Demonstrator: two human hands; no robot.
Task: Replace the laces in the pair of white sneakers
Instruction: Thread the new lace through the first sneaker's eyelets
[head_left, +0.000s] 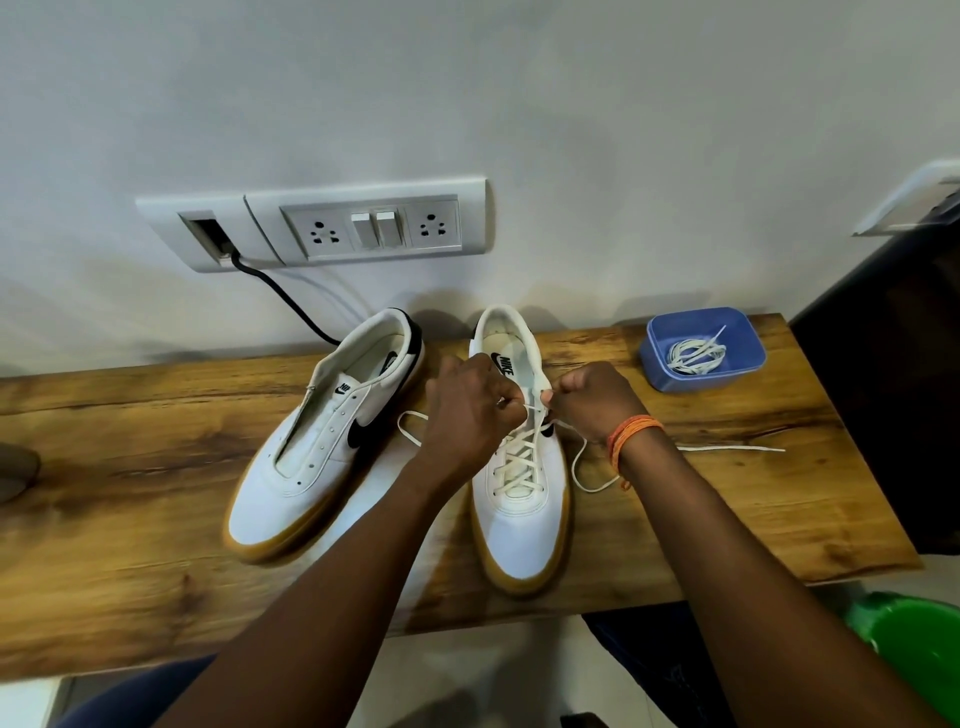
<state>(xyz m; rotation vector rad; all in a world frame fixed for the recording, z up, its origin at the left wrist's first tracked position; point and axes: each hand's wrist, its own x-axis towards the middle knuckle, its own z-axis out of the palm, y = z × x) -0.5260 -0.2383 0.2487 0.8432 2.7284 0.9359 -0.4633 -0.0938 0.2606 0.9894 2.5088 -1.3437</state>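
We are working at a wooden shelf (156, 441) against the wall, and two white sneakers (332, 431) are standing on it side by side — the left one (311, 457) showing bare eyelets, the right one (519, 519) already carrying several crossings of lace (514, 460). Judging by the thick gum soles, each shoe is looking stiff and steady enough to stay put, so we are taking hold only of the lace near the top eyelets. Our left hand (470, 410) and right hand (597, 400) are each pinching a strand of that one lace, which is looking soft, light and floppy; its loose ends are trailing left and right over the wood. At the far right, one blue tub (654, 358) is holding one coiled bundle of lace (696, 356) — the strands inside are too tangled to count.
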